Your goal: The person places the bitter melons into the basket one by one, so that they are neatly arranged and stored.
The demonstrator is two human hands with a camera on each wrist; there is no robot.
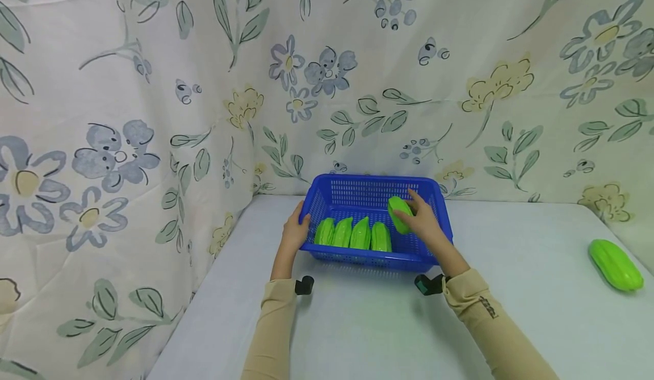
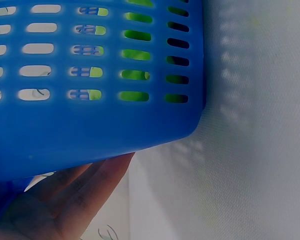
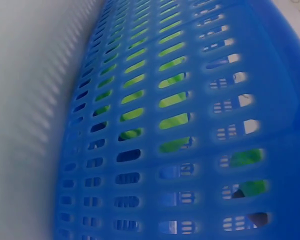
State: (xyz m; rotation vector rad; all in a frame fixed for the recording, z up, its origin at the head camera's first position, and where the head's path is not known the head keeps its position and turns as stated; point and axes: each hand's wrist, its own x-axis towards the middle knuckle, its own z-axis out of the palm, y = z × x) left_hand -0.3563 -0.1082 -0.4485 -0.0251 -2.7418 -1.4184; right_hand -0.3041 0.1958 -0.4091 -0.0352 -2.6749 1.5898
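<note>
A blue plastic basket with slotted walls stands on the table. My left hand grips its left rim, thumb over the edge; in the left wrist view the fingers lie along the underside of the rim. Inside the basket, my right hand holds a glossy green ribbed fruit, tilted, toward the right end. Several similar green fruits stand in a row along the front wall, left of it. The right wrist view shows mainly the basket's slotted wall, with green through the slots.
Another green fruit lies on the white tabletop at the far right. A floral curtain hangs behind the basket and along the left side. Dark wrist cameras sit at both cuffs.
</note>
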